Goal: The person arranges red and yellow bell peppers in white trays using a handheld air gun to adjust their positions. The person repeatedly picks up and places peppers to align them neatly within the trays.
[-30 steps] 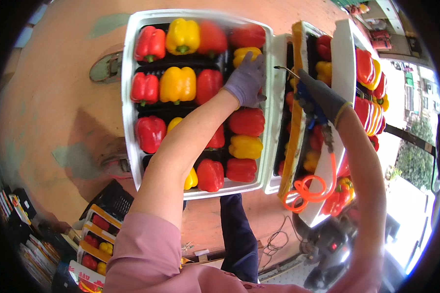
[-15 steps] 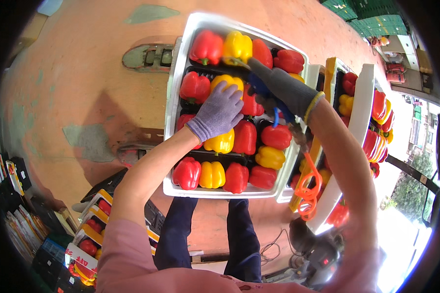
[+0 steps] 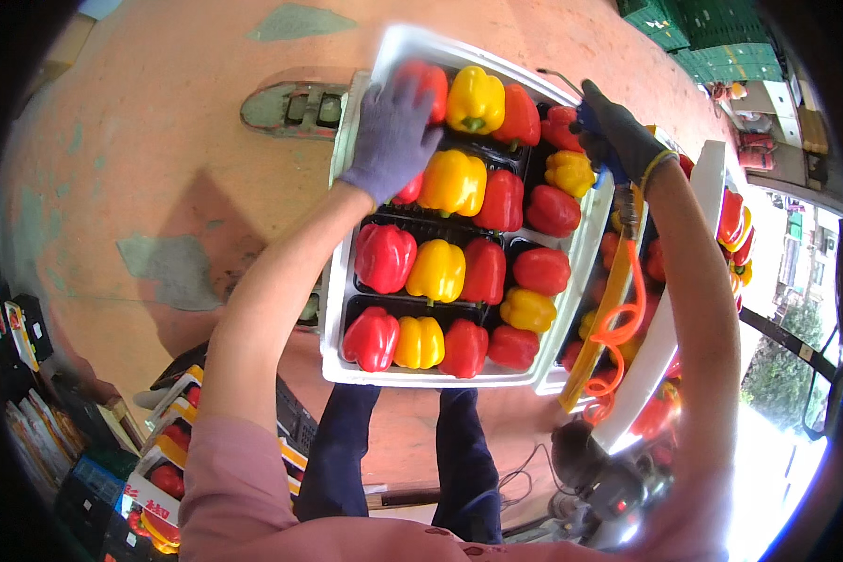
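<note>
Head view. Nearest in our reading, the left hand (image 3: 393,136), blurred and gloved in grey, lies fingers down over a red pepper (image 3: 429,84) at the far left corner of a white foam box (image 3: 334,309); whether it grips or merely touches, we cannot tell. The right hand (image 3: 616,136), in a darker glove, is wrapped around a blue-handled nozzle tool (image 3: 587,117), its thin tip beyond the box's upper right edge. We judge the step in hand to be the left hand's work on that corner pepper, the tool held aside; the next move would call for light fingers and a nozzle kept off the skins.

Between and below the hands we see red and yellow peppers, glossy, plump and apparently unblemished, in black trays (image 3: 485,142): three columns form four rows, red–yellow–red, beside a right-hand column of six. Below the right hand, an orange coiled hose (image 3: 640,292) hangs before a yellow strip (image 3: 601,332) on neighbouring boxes. Farthest, beyond the right hand, green crates (image 3: 731,61) are stacked.
</note>
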The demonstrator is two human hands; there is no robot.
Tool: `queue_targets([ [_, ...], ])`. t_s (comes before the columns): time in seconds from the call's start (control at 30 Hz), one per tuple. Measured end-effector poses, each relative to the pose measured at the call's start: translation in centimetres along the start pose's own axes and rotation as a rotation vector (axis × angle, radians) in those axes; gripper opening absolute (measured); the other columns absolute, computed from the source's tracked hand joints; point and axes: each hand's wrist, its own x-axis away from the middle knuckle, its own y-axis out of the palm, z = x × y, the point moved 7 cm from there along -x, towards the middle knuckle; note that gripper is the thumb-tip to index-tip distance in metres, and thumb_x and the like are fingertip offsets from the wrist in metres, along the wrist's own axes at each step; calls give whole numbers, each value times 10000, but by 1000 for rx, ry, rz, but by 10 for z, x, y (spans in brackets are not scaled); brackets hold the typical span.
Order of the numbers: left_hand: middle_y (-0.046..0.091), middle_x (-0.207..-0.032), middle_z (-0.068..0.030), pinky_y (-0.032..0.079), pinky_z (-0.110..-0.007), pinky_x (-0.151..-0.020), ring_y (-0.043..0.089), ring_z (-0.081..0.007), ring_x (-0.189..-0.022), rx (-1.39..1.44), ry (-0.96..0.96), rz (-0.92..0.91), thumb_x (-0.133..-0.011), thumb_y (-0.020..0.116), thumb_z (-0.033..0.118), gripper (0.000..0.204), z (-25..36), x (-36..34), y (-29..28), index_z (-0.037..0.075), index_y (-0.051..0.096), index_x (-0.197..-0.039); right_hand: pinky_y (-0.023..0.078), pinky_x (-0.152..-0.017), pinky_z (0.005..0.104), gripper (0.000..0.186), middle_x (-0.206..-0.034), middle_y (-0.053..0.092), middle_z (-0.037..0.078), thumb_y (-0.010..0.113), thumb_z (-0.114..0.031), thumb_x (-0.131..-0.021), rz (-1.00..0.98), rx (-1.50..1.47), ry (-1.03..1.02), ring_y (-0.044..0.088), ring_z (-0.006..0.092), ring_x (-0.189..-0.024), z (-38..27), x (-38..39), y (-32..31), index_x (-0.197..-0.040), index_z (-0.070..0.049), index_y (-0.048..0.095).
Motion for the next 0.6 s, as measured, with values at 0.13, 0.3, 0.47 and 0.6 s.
queue_targets([
  [0.13, 537, -1337, -146, 376, -517, -1041, 525, -320, -1230, 32, -11, -110, -807, 699, 450, 652, 4, -56, 23, 99, 543, -1333, 400, -465, 302, 635, -603, 493, 21, 421, -634, -980, -21, 105, 44, 410, 119, -446, 16, -4, -32, -872, -25, 567],
  [0.3, 524, -1440, -106, 408, -494, -1043, 516, -320, -1304, 28, -100, -567, -800, 621, 632, 779, 31, -74, 55, 223, 485, -1448, 393, -452, 299, 628, -593, 496, 21, 438, -632, -975, -85, 151, 109, 414, 116, -444, 21, -17, -34, -883, -24, 564],
  [0.47, 612, -1223, -143, 438, -498, -941, 608, -318, -1127, -41, 119, -416, -721, 727, 551, 658, 51, -58, 51, 243, 596, -1288, 349, -422, 236, 633, -563, 486, -17, 488, -660, -953, -184, 84, 34, 375, 61, -398, 3, -9, 0, -881, -38, 583],
  [0.6, 607, -1167, -103, 427, -464, -911, 622, -276, -1057, -71, 217, -189, -697, 801, 477, 621, 57, -40, 49, 248, 619, -1245, 395, -439, 251, 626, -617, 553, 26, 509, -640, -952, -212, 111, -6, 458, 107, -441, -23, 2, 41, -910, -25, 621],
])
